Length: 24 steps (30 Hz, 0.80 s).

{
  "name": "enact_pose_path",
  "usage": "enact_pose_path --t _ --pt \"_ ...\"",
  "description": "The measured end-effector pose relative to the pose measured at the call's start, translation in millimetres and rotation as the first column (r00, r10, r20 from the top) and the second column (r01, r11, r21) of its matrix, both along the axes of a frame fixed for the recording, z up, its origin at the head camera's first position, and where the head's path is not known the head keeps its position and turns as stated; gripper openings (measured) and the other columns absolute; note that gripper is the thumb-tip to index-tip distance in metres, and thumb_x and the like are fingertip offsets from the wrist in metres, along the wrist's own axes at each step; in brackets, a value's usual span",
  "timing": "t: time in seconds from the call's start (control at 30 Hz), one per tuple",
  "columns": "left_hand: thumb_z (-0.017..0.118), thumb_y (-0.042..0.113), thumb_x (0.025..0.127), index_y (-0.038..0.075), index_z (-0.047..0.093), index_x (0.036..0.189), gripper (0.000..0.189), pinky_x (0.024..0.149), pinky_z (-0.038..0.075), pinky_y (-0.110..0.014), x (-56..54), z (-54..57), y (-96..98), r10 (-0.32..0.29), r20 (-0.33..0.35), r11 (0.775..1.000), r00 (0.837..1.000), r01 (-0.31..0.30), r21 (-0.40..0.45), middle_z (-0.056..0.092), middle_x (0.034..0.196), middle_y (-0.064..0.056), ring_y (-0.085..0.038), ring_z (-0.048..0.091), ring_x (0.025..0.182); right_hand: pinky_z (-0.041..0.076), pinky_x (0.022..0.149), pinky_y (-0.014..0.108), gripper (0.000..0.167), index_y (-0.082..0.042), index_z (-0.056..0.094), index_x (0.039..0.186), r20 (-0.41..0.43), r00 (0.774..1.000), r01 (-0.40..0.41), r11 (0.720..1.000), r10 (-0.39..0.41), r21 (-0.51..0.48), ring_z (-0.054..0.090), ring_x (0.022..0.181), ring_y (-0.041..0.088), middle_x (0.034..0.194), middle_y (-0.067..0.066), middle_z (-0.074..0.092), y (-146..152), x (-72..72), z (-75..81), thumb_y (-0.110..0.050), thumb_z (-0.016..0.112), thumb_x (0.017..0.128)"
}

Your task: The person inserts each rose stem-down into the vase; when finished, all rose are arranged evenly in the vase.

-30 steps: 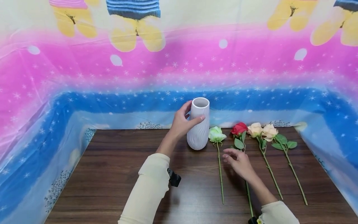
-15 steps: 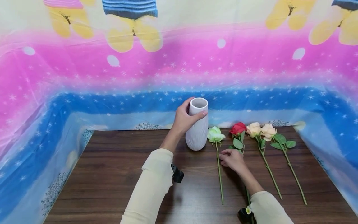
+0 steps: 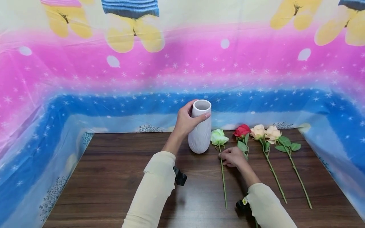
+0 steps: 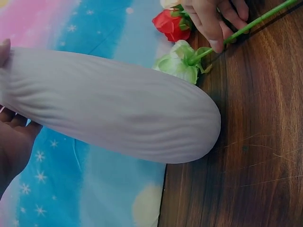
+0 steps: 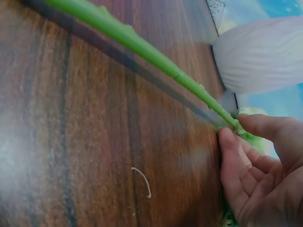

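A white ribbed vase (image 3: pixel 200 134) stands upright near the back of the table. My left hand (image 3: pixel 184 122) grips it near the rim, thumb across the front. To its right lies a pale green rose (image 3: pixel 219 137), its stem running toward me. My right hand (image 3: pixel 234 157) pinches that stem between thumb and fingertips, a little below the bloom. From the right wrist view, the thumb and a finger sit on either side of the green stem (image 5: pixel 156 59). In the left wrist view, the vase (image 4: pixel 118 104) hides part of the green bloom (image 4: pixel 177 64).
A red rose (image 3: pixel 242 130) lies just right of my right hand, part of its stem hidden under the arm. Two peach roses (image 3: pixel 258 131) with long stems lie further right. A printed cloth (image 3: pixel 142 104) hangs behind the dark wooden table (image 3: pixel 119 177).
My right hand has moved left from beside the red rose to the green rose's stem and taken hold of it. My left hand keeps its grip on the vase.
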<state>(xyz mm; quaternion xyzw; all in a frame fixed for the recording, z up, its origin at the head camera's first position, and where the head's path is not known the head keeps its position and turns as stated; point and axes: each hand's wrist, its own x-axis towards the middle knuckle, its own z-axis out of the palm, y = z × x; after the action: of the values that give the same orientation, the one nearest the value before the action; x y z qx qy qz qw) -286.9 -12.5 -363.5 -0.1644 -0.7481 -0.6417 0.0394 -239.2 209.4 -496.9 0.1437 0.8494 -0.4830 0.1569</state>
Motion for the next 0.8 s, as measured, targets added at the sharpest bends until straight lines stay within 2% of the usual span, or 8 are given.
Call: enact_pose_path --t 0.17,0.4,0.53,0.67,0.8 --pt "0.084 0.022 0.085 0.01 0.055 0.143 0.067 0.103 0.055 -0.047 -1.7 0.0 -0.4 0.003 -0.004 1.0 1.0 -0.003 -0.018 0.067 0.131 -0.012 -0.027 0.066 0.122 0.058 0.06 0.026 0.028 0.002 0.071 0.112 0.006 1.0 -0.004 1.0 0.004 -0.002 0.068 0.063 0.01 0.083 0.005 0.073 2.3 -2.2 -0.9 -0.018 0.07 0.092" --pt "0.084 0.023 0.084 0.01 0.055 0.143 0.067 0.102 0.056 -0.046 -2.8 1.7 -1.8 0.006 -0.002 0.999 1.0 -0.007 -0.045 0.067 0.13 -0.013 -0.028 0.067 0.121 0.059 0.064 0.025 0.026 0.004 0.069 0.116 0.016 0.999 -0.029 0.989 0.032 -0.146 0.067 0.068 0.008 0.094 0.004 0.073 7.9 -0.9 -2.2 -0.011 0.065 0.094" --pt "0.085 0.024 0.084 0.009 0.055 0.143 0.067 0.102 0.056 -0.046 -3.6 1.8 -2.2 0.009 -0.002 0.999 1.0 -0.009 -0.05 0.068 0.129 -0.013 -0.028 0.067 0.121 0.059 0.065 0.023 0.024 0.005 0.066 0.116 0.007 0.999 -0.039 0.973 0.042 -0.227 0.069 0.072 0.007 0.091 0.002 0.073 9.5 -1.5 -4.7 -0.007 0.065 0.095" --pt "0.085 0.023 0.083 0.009 0.056 0.142 0.067 0.102 0.056 -0.045 -3.6 1.4 -2.4 0.014 -0.005 0.999 1.0 -0.014 -0.048 0.068 0.129 -0.014 -0.028 0.068 0.121 0.058 0.066 0.021 0.027 0.007 0.063 0.121 0.002 0.999 -0.049 0.961 0.052 -0.274 0.07 0.075 0.006 0.089 -0.001 0.074 10.6 -1.2 -5.5 -0.003 0.063 0.096" --pt "0.085 0.022 0.083 0.008 0.056 0.142 0.067 0.102 0.056 -0.045 -3.3 1.2 -2.3 0.014 -0.012 0.999 1.0 -0.015 -0.052 0.069 0.128 -0.014 -0.029 0.068 0.12 0.058 0.068 0.021 0.033 0.007 0.059 0.13 -0.015 0.999 -0.051 0.948 0.049 -0.314 0.07 0.08 0.006 0.097 0.0 0.075 12.5 0.2 -0.1 -0.003 0.06 0.098"
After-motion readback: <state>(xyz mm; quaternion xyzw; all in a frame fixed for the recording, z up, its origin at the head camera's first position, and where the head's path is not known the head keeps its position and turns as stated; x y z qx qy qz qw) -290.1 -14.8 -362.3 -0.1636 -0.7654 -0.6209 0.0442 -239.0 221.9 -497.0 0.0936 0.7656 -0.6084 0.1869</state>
